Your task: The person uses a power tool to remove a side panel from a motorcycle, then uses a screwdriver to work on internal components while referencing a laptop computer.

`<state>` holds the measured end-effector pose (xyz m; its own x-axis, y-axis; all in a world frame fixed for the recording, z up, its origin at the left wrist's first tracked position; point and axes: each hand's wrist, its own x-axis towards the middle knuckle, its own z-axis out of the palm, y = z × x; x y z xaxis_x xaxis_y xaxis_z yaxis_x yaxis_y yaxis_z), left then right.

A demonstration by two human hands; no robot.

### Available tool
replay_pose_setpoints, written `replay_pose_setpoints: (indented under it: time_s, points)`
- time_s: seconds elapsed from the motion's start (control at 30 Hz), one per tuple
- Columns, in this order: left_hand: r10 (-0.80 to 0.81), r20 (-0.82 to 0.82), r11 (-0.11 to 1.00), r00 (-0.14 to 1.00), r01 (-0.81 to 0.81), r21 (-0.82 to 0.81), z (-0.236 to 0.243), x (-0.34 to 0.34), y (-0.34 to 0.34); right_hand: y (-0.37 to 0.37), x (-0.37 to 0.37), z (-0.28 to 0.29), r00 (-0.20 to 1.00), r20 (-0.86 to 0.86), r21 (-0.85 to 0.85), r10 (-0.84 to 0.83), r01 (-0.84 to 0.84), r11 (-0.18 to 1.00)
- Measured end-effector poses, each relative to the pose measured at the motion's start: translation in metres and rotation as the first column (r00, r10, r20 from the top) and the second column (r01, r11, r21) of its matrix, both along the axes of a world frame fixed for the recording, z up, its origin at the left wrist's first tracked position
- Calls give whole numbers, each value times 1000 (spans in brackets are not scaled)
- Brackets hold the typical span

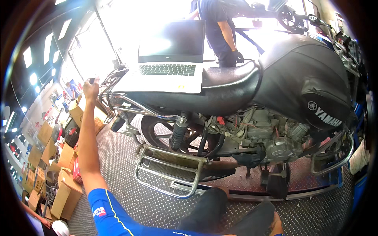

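Observation:
My left hand (91,88) is raised at the left beside the rear chrome rack (110,98) of a motorcycle, its fingers curled round a small dark thing I cannot make out. An open silver laptop (165,78) with a dark screen rests on the black seat (232,84). The tank has a dark cover (297,74). Below are the exposed engine (275,141), rear shock (179,131) and chrome side step (167,173). My right hand (275,222) shows partly at the bottom, by my dark trouser leg; its fingers are mostly hidden.
A person (224,35) in dark clothes stands behind the seat, near another motorbike (289,17). Cardboard boxes (65,192) are stacked at the left, with a co-worker's arm (35,214) at lower left. The motorcycle is on a red platform (305,179) over checker-plate flooring (118,157).

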<state>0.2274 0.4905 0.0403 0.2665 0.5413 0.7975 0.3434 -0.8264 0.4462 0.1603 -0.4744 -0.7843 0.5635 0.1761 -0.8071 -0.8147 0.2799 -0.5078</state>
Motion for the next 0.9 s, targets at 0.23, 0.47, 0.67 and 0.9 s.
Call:
replay_pose_setpoints:
  time_s: [0.23,0.47,0.67,0.9]
  points:
    - [-3,-250,1000,968,11,29,94,26,44,16,-7,72,951,-242,-497,-190,47,867]
    - [156,-454,959,877,-24,284,59,-53,93,85,-37,249,877,-441,-509,-190,-70,858]
    - [-21,-759,950,651,-224,-219,19,-175,-55,142,-94,476,944,-328,-644,40,-255,721]
    - [-106,-801,858,589,-353,-373,45,-226,-75,206,-89,575,803,-294,-804,518,-501,320]
